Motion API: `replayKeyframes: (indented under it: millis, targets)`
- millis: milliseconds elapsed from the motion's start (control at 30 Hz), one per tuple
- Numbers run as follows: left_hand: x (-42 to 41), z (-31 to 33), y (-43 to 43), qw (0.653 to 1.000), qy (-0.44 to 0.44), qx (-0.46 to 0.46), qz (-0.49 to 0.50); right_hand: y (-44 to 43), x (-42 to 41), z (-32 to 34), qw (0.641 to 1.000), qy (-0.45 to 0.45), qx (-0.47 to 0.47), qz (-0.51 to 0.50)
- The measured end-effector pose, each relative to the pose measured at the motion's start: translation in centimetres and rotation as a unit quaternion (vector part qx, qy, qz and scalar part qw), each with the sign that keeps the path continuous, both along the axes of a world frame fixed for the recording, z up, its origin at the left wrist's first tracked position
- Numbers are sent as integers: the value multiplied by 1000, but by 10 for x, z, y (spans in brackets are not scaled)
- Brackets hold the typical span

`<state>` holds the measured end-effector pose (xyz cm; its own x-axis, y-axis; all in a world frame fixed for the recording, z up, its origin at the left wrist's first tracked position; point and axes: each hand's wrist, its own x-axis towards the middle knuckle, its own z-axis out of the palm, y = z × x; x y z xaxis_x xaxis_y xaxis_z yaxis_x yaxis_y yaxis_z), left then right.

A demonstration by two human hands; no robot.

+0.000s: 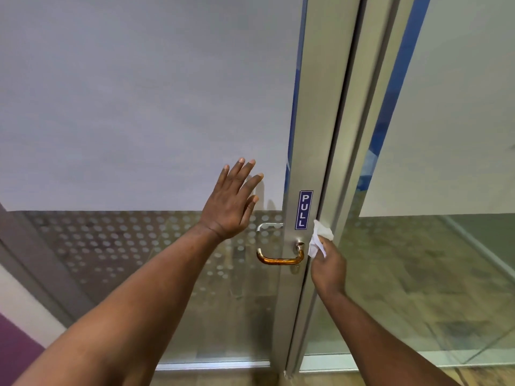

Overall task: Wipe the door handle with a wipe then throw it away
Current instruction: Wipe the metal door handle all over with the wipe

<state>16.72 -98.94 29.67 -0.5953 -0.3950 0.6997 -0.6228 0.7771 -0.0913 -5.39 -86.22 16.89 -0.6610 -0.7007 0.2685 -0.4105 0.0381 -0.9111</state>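
Note:
A curved, copper-coloured door handle (280, 259) sticks out from the silver door frame (309, 135), just below a blue PULL sticker (305, 209). My right hand (328, 270) is shut on a crumpled white wipe (320, 240), held against the frame's edge just right of the handle, not touching it. My left hand (231, 203) is open, fingers spread, flat against the frosted glass door panel (139, 107) above and left of the handle.
A second silver handle (269, 226) shows through the glass on the far side. The lower glass has a dotted pattern (111, 246). A fixed glass panel (446, 162) stands to the right. A purple and white wall (16, 330) is at lower left.

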Motion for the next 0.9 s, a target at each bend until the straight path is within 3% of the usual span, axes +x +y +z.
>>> replayKeyframes:
  millis: [167,433,600,733,900]
  targets:
    - [3,-2,-21,999,-44,-27,-11,-11,1,-23,992,95,69,53]
    - [10,-10,-44,996,-66,-49,-36,-18,-3,-46,946,267,131,129]
    - [9,-11,-51,993,-85,-73,-25,-22,-11,-48,950,264,133,98]
    - [5,-9,-59,991,-94,-92,-7,-22,-10,-52,924,332,124,139]
    - [-3,-12,-68,989,-102,-108,10,-20,-19,-50,921,352,104,131]
